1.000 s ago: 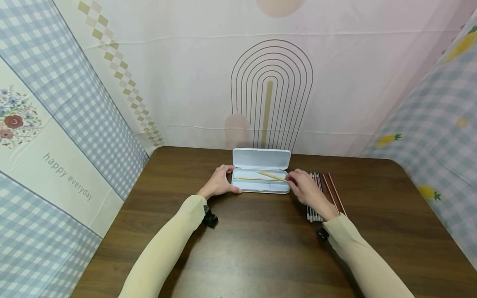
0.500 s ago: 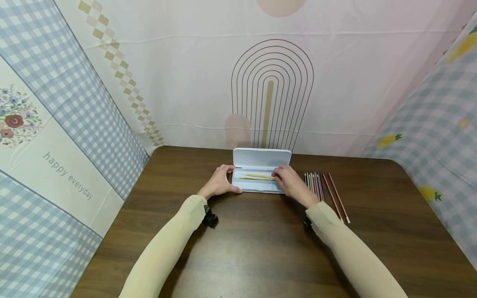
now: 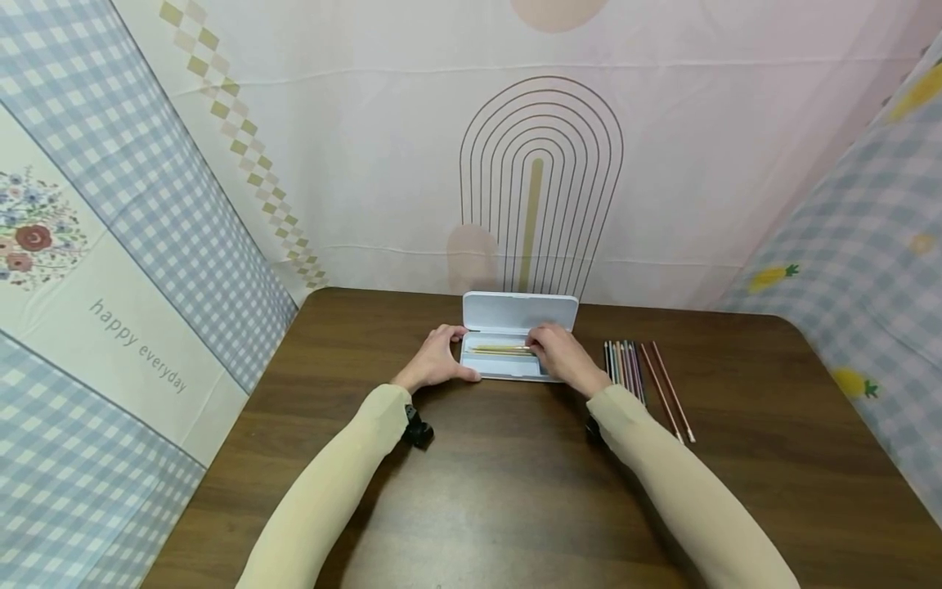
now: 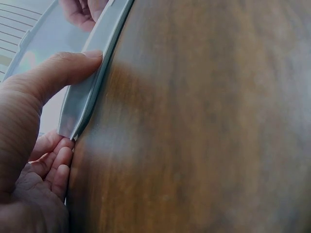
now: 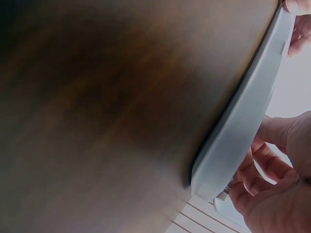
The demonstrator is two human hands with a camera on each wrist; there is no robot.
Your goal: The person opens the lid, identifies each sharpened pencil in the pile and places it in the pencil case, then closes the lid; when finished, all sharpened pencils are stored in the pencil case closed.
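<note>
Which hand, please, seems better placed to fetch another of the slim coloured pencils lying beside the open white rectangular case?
Probably the right hand: it is over the right half of the case, nearer the pencils on the right. The left hand grips the case's left end, farther from them.

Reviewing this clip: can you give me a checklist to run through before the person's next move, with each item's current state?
1. Lid open: ok, it stands up behind the case.
2. Case steadied: ok, the left hand grips its left end.
3. Yellow pencils fully inside the rear compartment: cannot tell, their right ends are hidden.
4. Right hand free of any pencil: cannot tell.
5. Right hand clear of the case: not ok, it reaches over the right part.
6. Other pencils packed: not ok, they lie on the table.
</note>
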